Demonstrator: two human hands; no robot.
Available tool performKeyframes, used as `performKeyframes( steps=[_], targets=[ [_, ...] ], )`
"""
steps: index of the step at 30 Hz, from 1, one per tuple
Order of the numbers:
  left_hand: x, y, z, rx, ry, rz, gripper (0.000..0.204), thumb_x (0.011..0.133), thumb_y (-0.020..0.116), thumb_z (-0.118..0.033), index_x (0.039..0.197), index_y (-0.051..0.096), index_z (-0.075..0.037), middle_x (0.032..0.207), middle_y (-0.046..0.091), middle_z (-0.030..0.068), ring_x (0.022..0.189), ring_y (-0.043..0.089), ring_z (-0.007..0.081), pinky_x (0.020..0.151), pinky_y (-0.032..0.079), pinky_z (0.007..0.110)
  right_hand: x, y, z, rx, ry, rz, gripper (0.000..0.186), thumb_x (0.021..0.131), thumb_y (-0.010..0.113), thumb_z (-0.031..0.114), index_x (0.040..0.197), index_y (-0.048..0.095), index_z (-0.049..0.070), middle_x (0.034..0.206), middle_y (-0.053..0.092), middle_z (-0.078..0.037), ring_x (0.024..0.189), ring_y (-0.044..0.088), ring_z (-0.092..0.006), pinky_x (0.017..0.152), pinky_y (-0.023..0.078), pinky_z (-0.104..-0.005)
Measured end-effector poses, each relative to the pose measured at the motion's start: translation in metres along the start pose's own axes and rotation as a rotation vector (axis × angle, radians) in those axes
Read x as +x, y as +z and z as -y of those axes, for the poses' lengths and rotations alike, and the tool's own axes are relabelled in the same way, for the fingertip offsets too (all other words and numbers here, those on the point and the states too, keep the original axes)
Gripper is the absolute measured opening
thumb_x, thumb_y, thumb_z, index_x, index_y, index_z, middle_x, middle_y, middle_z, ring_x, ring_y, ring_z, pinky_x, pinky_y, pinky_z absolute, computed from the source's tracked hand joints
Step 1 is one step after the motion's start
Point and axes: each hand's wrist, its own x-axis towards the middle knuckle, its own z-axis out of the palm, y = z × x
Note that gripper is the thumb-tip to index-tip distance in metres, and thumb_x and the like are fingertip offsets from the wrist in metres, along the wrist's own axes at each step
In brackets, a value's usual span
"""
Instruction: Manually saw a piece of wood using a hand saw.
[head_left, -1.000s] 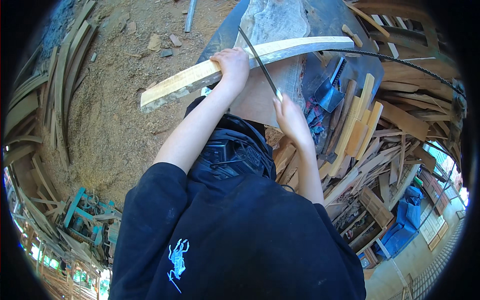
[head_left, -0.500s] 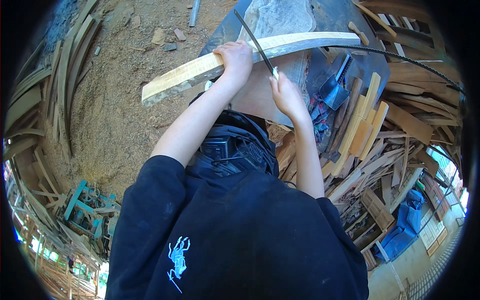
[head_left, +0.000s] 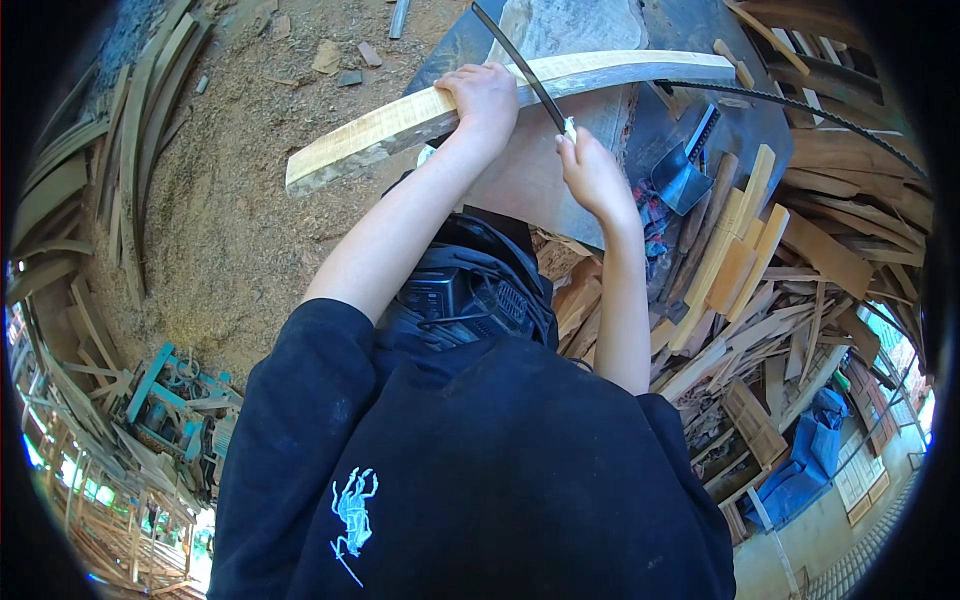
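A long, gently curved wooden board (head_left: 365, 128), pale on top with a greyish side, lies slantwise in front of me, its left end jutting past the table. My left hand (head_left: 485, 103) rests over its upper edge, fingers curled round it. Just right of that hand, a long, narrow, dark file (head_left: 520, 64) crosses the board at an angle, its tip pointing away to the upper left. Its light-coloured handle end is gripped in my right hand (head_left: 598, 178), which is closed on the near side of the board.
The dark table (head_left: 740, 115) carries a pale cloth (head_left: 570, 28), a blue-black dustpan-like piece (head_left: 682, 180) and wooden strips (head_left: 728, 255). A black toothed band (head_left: 800, 103) stretches right. Scrap wood (head_left: 745, 350) heaps up at right; planks (head_left: 135, 150) lie left on sawdust-covered ground.
The file has shifted slightly to the right across the board, along with my right hand. My left hand keeps its place on the board. The whole view has moved a little.
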Motion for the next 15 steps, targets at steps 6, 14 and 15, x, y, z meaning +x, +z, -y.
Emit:
performKeyframes(
  steps=[6, 14, 15],
  targets=[
    [-0.011, 0.008, 0.003, 0.115, 0.000, -0.080, 0.026, 0.069, 0.052, -0.015, 0.090, 0.053, 0.001, 0.078, 0.057, 0.0271, 0.071, 0.059, 0.0391, 0.065, 0.045, 0.050, -0.048, 0.009, 0.017, -0.143, 0.118, -0.003, 0.026, 0.087, 0.041, 0.023, 0.086, 0.046, -0.002, 0.066, 0.055, -0.027, 0.067, 0.055, -0.0437, 0.061, 0.042, -0.0521],
    [-0.009, 0.001, 0.005, 0.096, 0.026, -0.067, 0.027, 0.068, 0.053, -0.014, 0.090, 0.052, 0.000, 0.078, 0.056, 0.0265, 0.071, 0.059, 0.0388, 0.065, 0.044, 0.051, -0.053, 0.012, 0.011, -0.089, 0.167, -0.008, 0.024, 0.088, 0.040, 0.022, 0.088, 0.045, -0.002, 0.068, 0.053, -0.028, 0.069, 0.052, -0.0452, 0.059, 0.040, -0.0508],
    [-0.010, 0.001, 0.003, 0.094, 0.033, -0.067, 0.027, 0.068, 0.053, -0.014, 0.090, 0.052, 0.000, 0.078, 0.056, 0.0265, 0.071, 0.059, 0.0388, 0.065, 0.044, 0.051, -0.037, 0.018, 0.011, -0.078, 0.141, -0.042, 0.025, 0.088, 0.040, 0.023, 0.087, 0.046, -0.002, 0.068, 0.054, -0.028, 0.069, 0.053, -0.0449, 0.060, 0.041, -0.0516]
  ],
)
